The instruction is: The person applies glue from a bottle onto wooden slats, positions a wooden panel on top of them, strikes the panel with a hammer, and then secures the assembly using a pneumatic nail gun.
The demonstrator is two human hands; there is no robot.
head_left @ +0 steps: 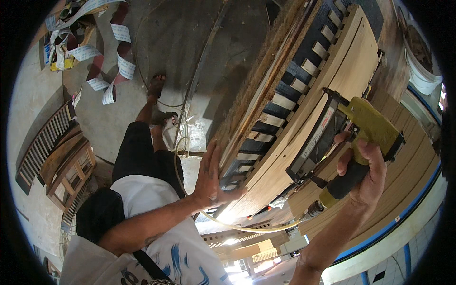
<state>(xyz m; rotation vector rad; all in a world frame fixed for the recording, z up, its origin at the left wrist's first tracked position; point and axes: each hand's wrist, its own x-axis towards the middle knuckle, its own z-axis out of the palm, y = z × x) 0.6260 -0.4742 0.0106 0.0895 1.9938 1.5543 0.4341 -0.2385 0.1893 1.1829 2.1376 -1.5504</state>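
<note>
My left hand [209, 179] lies with fingers stretched against the near end of a long wooden piece, its thumb reaching across the edge. The piece has pale planks [308, 123] on one side and a dark strip crossed by several short light wooden blocks [299, 85]. Around the black handle of a yellow-green and black air nail gun [375, 126], my right hand [368, 173] is closed. The gun's long black magazine [316, 137] is over the pale planks; I cannot tell whether it touches them. A pale air hose [256, 230] joins the handle's end.
On the floor at the far left lie curled printed strips [124, 50]. Slatted wooden pieces [45, 137] and a wooden frame [71, 178] stand at the left. A white bucket [422, 78] is at the far right, near a large grooved wooden surface [403, 175]. The hose loops past my legs.
</note>
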